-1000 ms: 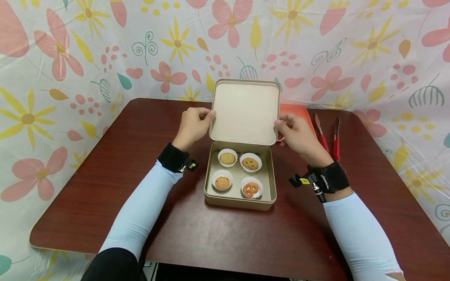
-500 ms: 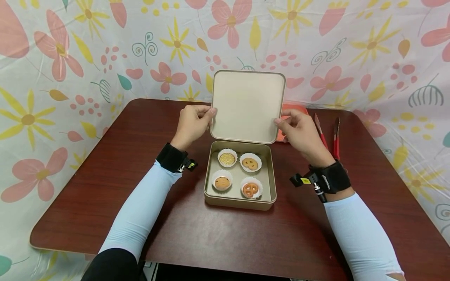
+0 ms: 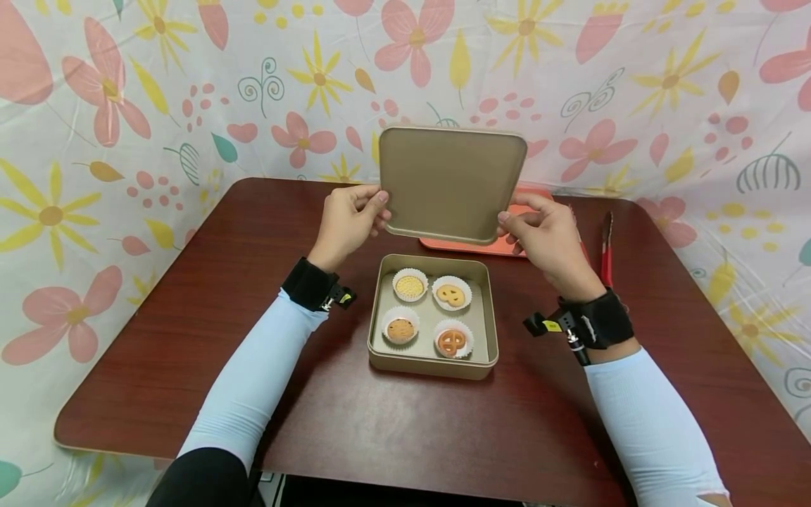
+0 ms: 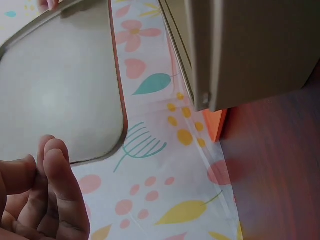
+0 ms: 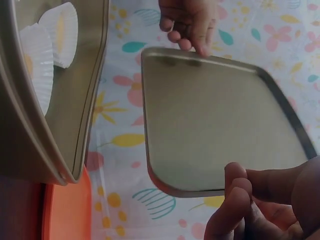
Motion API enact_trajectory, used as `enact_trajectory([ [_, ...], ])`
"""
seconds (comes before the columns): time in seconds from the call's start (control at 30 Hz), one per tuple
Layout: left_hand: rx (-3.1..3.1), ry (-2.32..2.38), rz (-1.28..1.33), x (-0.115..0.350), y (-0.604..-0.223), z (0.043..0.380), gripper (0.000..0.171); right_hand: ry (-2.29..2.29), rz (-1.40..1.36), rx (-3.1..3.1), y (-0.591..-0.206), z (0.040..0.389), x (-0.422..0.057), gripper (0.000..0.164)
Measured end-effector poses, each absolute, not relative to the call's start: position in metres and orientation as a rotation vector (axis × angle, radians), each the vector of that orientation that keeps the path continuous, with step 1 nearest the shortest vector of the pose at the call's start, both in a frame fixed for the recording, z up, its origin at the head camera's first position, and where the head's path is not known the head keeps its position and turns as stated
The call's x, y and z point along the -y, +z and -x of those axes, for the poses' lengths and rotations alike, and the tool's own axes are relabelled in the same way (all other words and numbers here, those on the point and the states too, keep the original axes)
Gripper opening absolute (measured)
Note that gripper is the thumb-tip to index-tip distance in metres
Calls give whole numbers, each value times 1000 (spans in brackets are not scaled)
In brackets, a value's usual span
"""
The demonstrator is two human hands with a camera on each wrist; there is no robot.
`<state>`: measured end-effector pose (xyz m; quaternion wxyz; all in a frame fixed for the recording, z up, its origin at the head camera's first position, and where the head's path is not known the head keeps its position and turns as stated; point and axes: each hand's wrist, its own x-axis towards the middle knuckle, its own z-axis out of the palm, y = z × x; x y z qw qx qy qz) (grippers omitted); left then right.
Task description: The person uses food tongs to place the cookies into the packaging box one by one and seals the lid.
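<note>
Both my hands hold a gold-toned rectangular tin lid (image 3: 450, 184) upright behind its box, its lower edge apart from the box rim in the head view. My left hand (image 3: 348, 220) pinches one side edge near the lower corner. On the opposite edge, my right hand (image 3: 541, 239) pinches between thumb and fingers. The right wrist view shows the lid (image 5: 215, 120) with its raised rim between the two hands. Below stands the open tin box (image 3: 433, 367), holding several cookies in white paper cups, among them a pretzel-shaped cookie (image 3: 451, 342) at front right.
An orange tray (image 3: 469, 246) lies behind the box, partly hidden by the lid and right hand. Red-handled tongs (image 3: 607, 260) lie to the right, partly behind my right hand. The dark wooden table (image 3: 253, 282) meets a flower-patterned cloth (image 3: 203, 105) at the back.
The lid has risen off the box's back rim and tilted, its face turning from pale cream to darker gold. More of the orange tray shows beneath it. Hands have hardly shifted; box and cookies are unmoved.
</note>
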<state>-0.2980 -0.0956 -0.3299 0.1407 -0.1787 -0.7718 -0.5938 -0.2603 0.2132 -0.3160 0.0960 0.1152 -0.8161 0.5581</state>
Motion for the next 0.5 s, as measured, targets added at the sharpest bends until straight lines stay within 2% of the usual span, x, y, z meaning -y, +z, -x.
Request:
enact_trajectory([
  [0.23,2226,-1690,537,91,-309,275,25,1630,-365,2411,-316,262,-215,33],
  [0.5,2183,-1663,651,91,-306,275,18,1630,-354,2364,-314,259,-216,35],
])
